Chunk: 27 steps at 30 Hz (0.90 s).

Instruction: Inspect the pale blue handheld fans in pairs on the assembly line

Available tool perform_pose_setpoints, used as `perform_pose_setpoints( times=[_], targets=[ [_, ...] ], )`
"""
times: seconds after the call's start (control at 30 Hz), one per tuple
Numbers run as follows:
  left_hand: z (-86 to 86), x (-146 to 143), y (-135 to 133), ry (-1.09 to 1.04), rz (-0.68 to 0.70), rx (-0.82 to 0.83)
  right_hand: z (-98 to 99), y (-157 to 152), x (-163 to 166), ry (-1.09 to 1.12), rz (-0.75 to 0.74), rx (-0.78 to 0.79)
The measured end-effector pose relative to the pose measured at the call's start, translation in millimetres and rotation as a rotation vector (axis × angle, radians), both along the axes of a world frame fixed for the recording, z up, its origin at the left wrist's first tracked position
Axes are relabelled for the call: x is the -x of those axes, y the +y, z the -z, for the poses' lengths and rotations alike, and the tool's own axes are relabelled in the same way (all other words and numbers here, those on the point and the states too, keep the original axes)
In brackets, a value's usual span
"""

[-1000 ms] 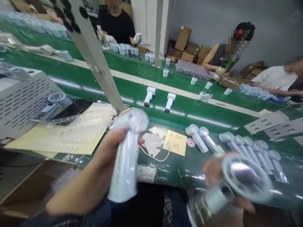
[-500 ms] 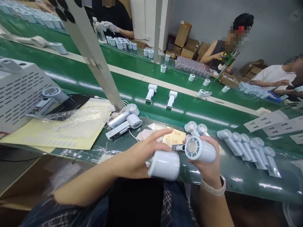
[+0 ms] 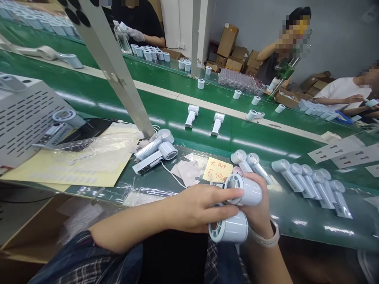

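Observation:
My right hand [image 3: 263, 209], with a pale strap [image 3: 266, 238] at the wrist, is wrapped round an upper light-blue handheld fan [image 3: 250, 191]. A lower handheld fan [image 3: 232, 228] sits just beneath, its grille facing left. My left hand [image 3: 198, 207] is closed on this lower one, though its grip is partly hidden. The left index finger reaches across to the upper fan's grille. Past the hands lies a yellow handwritten note [image 3: 217, 169], near a crumpled cloth [image 3: 186, 170]. Two more fans [image 3: 245, 159] rest right of the note.
Several fans [image 3: 315, 183] lie in a row at right, with a pair of fans [image 3: 155, 152] left of centre. A metal post [image 3: 118, 79] rises beside a vented white box [image 3: 35, 106]. The green conveyor [image 3: 166, 102] carries fans. Co-workers sit across it.
My left hand has moved right, bringing the lower fan under the other one and turning its grille into view. Its index finger now touches the upper fan. Across the line, a co-worker's arm is raised.

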<state>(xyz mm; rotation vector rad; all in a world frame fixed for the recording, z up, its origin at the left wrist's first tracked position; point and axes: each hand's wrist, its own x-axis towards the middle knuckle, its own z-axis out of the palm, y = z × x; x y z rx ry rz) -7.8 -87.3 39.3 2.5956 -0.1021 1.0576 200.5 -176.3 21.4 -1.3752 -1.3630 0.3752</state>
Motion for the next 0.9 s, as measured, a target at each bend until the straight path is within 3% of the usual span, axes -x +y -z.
perform_pose_setpoints(
  times=[0.13, 0.23, 0.37, 0.47, 0.6, 0.73, 0.9],
  targets=[
    [11.9, 4, 0, -0.049, 0.022, -0.006, 1.0, 5, 5, -0.004, -0.011, 0.016],
    [20.0, 12, 1, -0.096, -0.051, 0.100, 7.1, 12, 16, 0.040, -0.086, -0.011],
    [32.2, 26, 3, 0.031, -0.044, 0.257, 13.8, 29, 36, 0.107, -0.333, 0.111],
    [43.1, 43, 3, -0.056, -0.139, 0.292, 16.9, 53, 38, -0.076, -0.498, 0.263],
    [46.4, 70, -4, -0.010, -0.328, 0.275, 40.8, 95, 35, -0.398, -0.371, 0.341],
    [39.0, 78, -6, 0.095, -0.349, 0.247, 70.3, 117, 47, -0.411, -0.272, 0.307],
    [34.0, 61, -2, 0.074, -0.271, 0.165, 57.9, 105, 44, -0.296, -0.197, 0.121]
  ],
)
